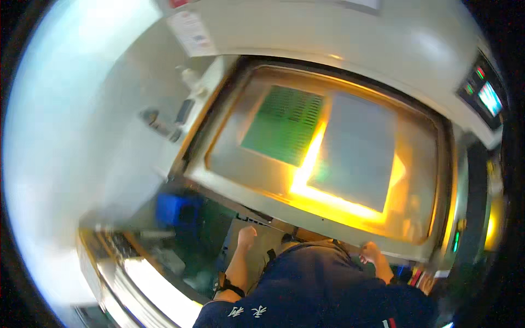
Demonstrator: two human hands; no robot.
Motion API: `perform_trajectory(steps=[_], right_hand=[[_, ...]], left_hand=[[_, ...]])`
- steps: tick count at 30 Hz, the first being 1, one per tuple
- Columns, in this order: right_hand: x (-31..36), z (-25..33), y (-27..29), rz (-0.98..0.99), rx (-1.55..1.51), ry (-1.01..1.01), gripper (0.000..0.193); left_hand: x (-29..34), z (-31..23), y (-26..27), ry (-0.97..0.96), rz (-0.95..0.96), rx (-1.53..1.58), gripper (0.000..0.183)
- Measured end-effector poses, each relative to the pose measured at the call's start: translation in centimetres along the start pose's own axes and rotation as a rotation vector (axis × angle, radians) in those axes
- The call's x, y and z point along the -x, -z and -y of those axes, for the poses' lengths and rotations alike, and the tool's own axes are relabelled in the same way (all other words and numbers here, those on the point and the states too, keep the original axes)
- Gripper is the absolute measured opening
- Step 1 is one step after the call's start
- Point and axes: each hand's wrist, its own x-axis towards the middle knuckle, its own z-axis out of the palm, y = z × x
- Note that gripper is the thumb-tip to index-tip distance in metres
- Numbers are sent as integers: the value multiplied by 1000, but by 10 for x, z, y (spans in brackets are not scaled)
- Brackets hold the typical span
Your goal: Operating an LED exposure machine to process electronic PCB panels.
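Note:
In front of me lies a framed exposure table (pixel 257 188) with a glassy, film-like surface. A green printed circuit panel (pixel 284 124) with rows of dark slots rests on its left part. To its right is a grey-blue rectangular sheet (pixel 355 147), with bright yellow light glowing along its left and lower edges. My left hand (pixel 247 236) is low, just short of the table's front edge, its fingers curled into a fist. Close to the front edge on the right, my right hand (pixel 369 252) is curled too. Nothing shows in either hand, and neither touches the panel or the sheet.
A control screen with buttons (pixel 488 98) is on the machine at the far right. Small bottles and tools (pixel 158 124) lie on the left ledge. A blue stool or bin (pixel 178 209) stands below it. At lower left is a rack with a bright white surface (pixel 164 290).

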Motion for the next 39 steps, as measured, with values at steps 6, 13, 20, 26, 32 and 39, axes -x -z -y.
perform_trajectory(steps=[6, 13, 20, 26, 32, 39], right_hand=[[-48, 41, 63, 107, -81, 37, 10], [-179, 46, 162, -94, 67, 350, 22], [-246, 115, 129, -557, 282, 888, 29], [-252, 257, 69, -656, 912, 1301, 10], [-249, 349, 18, -832, 256, 1223, 77], [-151, 296, -103, -1169, 772, 596, 78]], left_hand=[[108, -72, -54, 458, 139, -16, 14], [211, -56, -83, 439, 248, -106, 21], [159, -2, -30, 509, 286, -117, 20], [70, 0, 79, 417, 214, -4, 20], [55, 151, 171, -59, 94, -248, 20], [93, 223, 273, 465, -110, 184, 19]])
